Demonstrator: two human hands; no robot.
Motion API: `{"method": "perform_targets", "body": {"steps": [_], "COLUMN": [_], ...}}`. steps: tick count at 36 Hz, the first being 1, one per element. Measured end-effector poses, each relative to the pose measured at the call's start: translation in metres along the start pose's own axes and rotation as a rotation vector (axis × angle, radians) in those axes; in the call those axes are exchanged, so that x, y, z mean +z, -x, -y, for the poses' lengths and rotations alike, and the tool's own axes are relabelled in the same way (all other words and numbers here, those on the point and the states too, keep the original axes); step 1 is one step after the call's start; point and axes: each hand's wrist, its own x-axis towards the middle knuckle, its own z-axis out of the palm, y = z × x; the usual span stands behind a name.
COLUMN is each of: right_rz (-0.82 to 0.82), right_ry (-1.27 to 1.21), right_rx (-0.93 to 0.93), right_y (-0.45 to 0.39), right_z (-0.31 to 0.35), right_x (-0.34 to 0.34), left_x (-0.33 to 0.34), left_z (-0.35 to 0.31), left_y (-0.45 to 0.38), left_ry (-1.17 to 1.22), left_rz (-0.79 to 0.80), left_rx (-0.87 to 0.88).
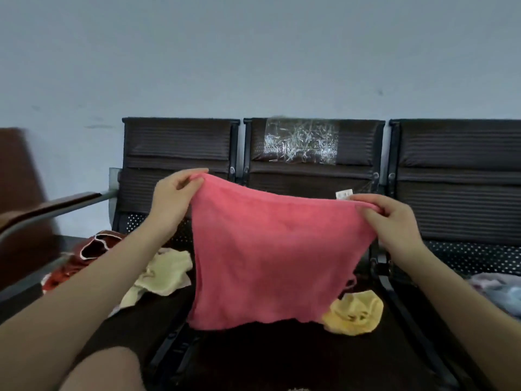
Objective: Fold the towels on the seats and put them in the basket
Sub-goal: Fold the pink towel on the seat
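Head view: you are holding the pink towel point(270, 249) spread in the air over the middle seat point(282, 356), your left hand point(172, 198) pinching 1 top corner, your right hand point(394, 221) pinching the other. 2 yellow towels point(166, 275) are lying crumpled below it.

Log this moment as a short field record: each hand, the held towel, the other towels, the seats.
left hand: pinches one top corner of the pink terry towel
right hand: pinches the other top corner
pink terry towel: spread open, hanging, unfolded
pale yellow towel: crumpled on the left seat
yellow towel: crumpled on the middle seat
seats: dark row of chairs
basket: not in view
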Motion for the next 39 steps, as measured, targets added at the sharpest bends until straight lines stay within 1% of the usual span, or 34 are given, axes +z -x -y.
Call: {"method": "perform_targets", "body": {"steps": [4, 6, 8, 10, 12, 14, 17, 20, 22, 24, 27, 30, 35, 39], "right_rz": [-0.011, 0.015, 0.079, 0.185, 0.309, 0.319, 0.252, 0.220, 0.248, 0.285, 0.309, 0.289, 0.188, 0.153], "right_ry": [-0.194, -0.369, -0.548, -0.608, -0.642, -0.655, -0.581, -0.342, -0.178, -0.072, 0.036, 0.063, 0.148, 0.215], "right_rx": [-0.007, 0.065, 0.173, 0.230, 0.268, 0.315, 0.422, 0.531, 0.595, 0.648, 0.689, 0.692, 0.657, 0.609], "right_y": [-0.013, -0.019, -0.026, -0.033, -0.039, -0.047, -0.061, -0.062, -0.049, -0.030, -0.007, 0.008, 0.011, -0.002], "right_z": [0.023, 0.031, 0.037, 0.041, 0.042, 0.038, 0.010, -0.045, -0.086, -0.124, -0.162, -0.184, -0.213, -0.229], "right_x": [-0.004, -0.007, -0.009, -0.012, -0.012, -0.011, -0.004, 0.009, 0.019, 0.031, 0.048, 0.065, 0.084, 0.100], "left_x": [-0.013, -0.020, -0.024, -0.028, -0.030, -0.030, -0.020, -0.004, 0.008, 0.019, 0.038, 0.055, 0.075, 0.091], "left_z": [-0.012, -0.015, -0.020, -0.026, -0.028, -0.025, -0.004, 0.036, 0.068, 0.102, 0.149, 0.185, 0.222, 0.252], "left_y": [-0.016, -0.022, -0.026, -0.029, -0.034, -0.039, -0.038, -0.025, -0.011, 0.004, 0.023, 0.036, 0.037, 0.019], "left_ry": [0.151, 0.262, 0.407, 0.507, 0.524, 0.471, 0.333, 0.247, 0.227, 0.242, 0.270, 0.285, 0.265, 0.182], "left_rz": [-0.059, -0.047, -0.015, 0.022, 0.077, 0.141, 0.214, 0.342, 0.464, 0.524, 0.530, 0.488, 0.375, 0.362], "left_rx": [-0.074, -0.117, -0.150, -0.177, -0.189, -0.211, -0.299, -0.459, -0.598, -0.702, -0.788, -0.814, -0.789, -0.736]}}
